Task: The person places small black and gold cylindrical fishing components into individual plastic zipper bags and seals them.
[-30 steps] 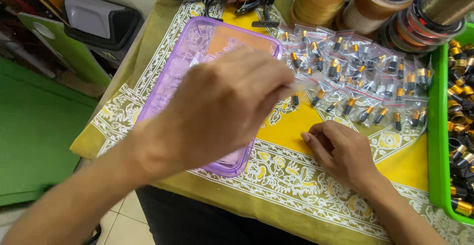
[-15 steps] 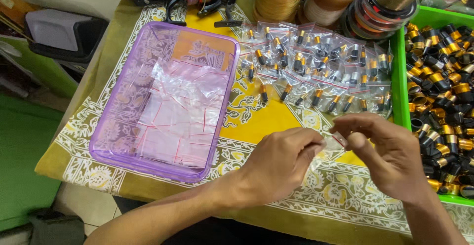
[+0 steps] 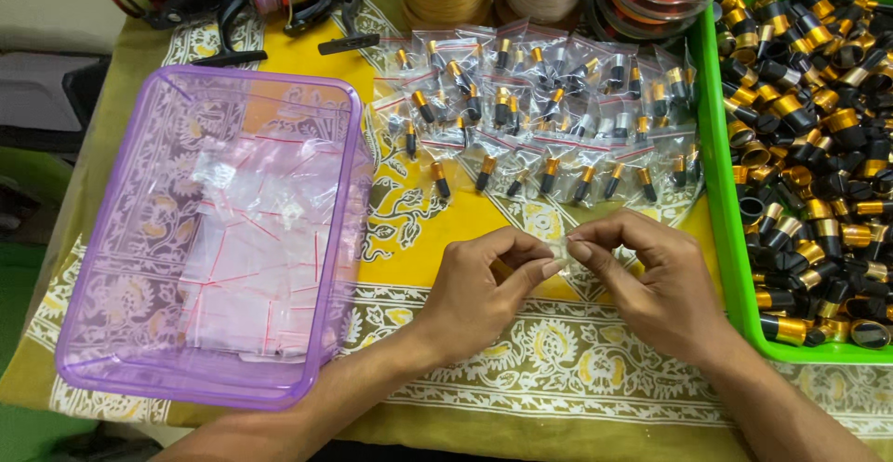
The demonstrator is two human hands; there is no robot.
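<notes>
Bagging partly done: many filled bags, far more loose parts left.
Your left hand [image 3: 479, 285] and right hand [image 3: 651, 281] pinch 1 small clear bag [image 3: 566, 241] together, just left of the green tray [image 3: 712, 192] of black-gold parts [image 3: 819, 146]. Filled bags [image 3: 539, 118] lie beyond; empty red-striped bags sit in the purple bin [image 3: 84, 267], far left.

Left hand [image 3: 479, 281] and right hand [image 3: 651, 281] pinch one small clear bag [image 3: 565, 243] between fingertips, over the desk's yellow cloth [image 3: 409, 239]; purple tray [image 3: 84, 369] left, green bin [image 3: 721, 229] right, filled bags [image 3: 539, 99] far
</notes>
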